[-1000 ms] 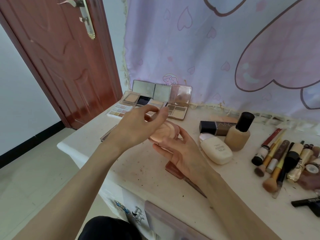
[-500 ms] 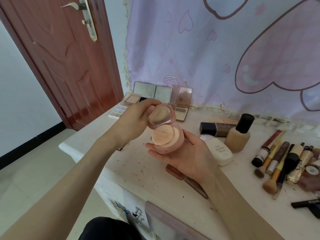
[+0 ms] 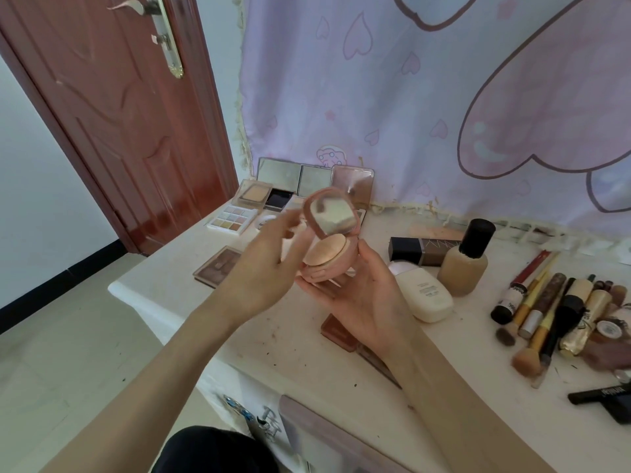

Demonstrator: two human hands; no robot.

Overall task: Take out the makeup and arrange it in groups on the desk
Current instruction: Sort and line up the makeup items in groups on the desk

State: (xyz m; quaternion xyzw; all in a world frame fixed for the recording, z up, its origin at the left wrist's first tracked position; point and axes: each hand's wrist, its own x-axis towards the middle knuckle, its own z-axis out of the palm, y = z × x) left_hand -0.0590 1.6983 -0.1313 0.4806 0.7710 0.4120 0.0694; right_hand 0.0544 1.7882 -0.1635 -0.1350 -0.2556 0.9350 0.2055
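while the red-brown door (image 3: 112, 107) stood at far left behind the desk corner, the white desk (image 3: 307, 363) carried makeup from end to end. nearest the door lay a small brown palette (image 3: 218, 266), shut and flat, and behind it a white eyeshadow palette (image 3: 233, 220) with its pans showing. a row of open mirrored palettes (image 3: 300, 180) leaned against the pink printed curtain (image 3: 426, 97). the left hand (image 3: 263, 268) hovered just left of the compact, fingers loosely spread and blurred, holding nothing; contact with the lid could not be told. the pink compact (image 3: 329, 238) sat above the desk in the right hand (image 3: 362, 298), lid up with its mirror facing the camera, a peach puff lying in the base. the right hand cupped the base from below, thumb curled up along its right side. under that wrist a reddish palette (image 3: 336, 331) lay on the desk. right of the hands came a cream tube (image 3: 425, 295) on its side, a dark box (image 3: 423, 250) behind it, and a foundation bottle (image 3: 466, 264) upright with a black cap. at far right lay a heap of brushes and tubes (image 3: 549, 315), touching one another.
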